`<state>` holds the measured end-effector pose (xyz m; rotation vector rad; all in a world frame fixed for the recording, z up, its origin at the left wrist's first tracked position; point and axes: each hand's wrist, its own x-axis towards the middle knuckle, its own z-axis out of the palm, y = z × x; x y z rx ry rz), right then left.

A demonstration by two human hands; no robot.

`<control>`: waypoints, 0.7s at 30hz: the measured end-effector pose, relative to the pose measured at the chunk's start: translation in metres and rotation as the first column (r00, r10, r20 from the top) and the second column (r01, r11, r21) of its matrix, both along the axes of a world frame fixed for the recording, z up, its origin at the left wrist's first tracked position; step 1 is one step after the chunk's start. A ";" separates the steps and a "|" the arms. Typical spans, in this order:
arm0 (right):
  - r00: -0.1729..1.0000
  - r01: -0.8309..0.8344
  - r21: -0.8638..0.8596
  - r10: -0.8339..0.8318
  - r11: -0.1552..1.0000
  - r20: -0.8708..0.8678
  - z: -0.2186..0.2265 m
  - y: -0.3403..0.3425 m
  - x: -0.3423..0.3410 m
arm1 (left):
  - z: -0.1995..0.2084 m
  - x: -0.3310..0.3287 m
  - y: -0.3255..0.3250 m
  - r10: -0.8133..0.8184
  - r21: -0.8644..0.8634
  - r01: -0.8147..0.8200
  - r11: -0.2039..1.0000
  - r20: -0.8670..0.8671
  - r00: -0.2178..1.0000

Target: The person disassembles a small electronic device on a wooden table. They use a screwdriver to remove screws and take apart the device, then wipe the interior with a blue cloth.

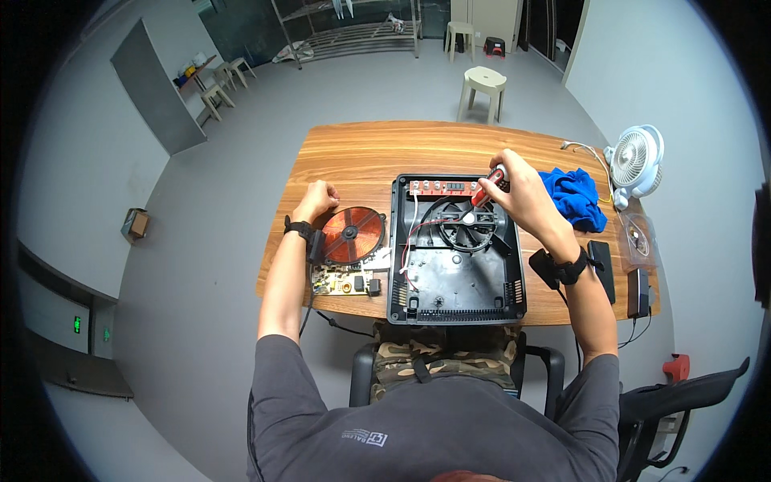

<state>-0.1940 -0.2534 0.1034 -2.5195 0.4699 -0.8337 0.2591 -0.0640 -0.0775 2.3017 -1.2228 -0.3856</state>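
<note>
In the head view, an open black casing (432, 294) lies on the wooden table (361, 149). The right hand (520, 193) is above the casing's far right part, fingers clamped around a red-handled screwdriver (487, 188); the tool slants down toward the black fan (468, 234) inside the casing, though I cannot tell whether its tip touches. The left hand (320, 198) is left of the casing's far end, fingers curled; I cannot tell whether they pinch anything. A red button board (443, 188) sits along the casing's far edge, and thin wires (408, 249) run down its left half. Just left of the casing are a round copper-coloured coil (353, 233) and, nearer the person, a circuit board (341, 281). Right of the casing lies a crumpled blue cloth (574, 199).
</note>
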 end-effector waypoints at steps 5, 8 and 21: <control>0.999 0.016 -0.003 -0.016 1.000 0.043 0.001 -0.002 0.006 | -0.005 0.007 0.004 -0.006 -0.002 0.006 1.000 0.015 1.000; 0.998 0.015 0.006 -0.015 1.000 0.055 0.000 -0.003 0.006 | 0.001 -0.002 0.007 -0.036 0.008 0.036 0.999 0.041 0.999; 0.988 -0.142 -0.148 0.150 0.979 0.041 -0.015 0.010 0.061 | 0.104 -0.163 -0.029 -0.471 -0.165 0.456 0.874 -0.060 0.880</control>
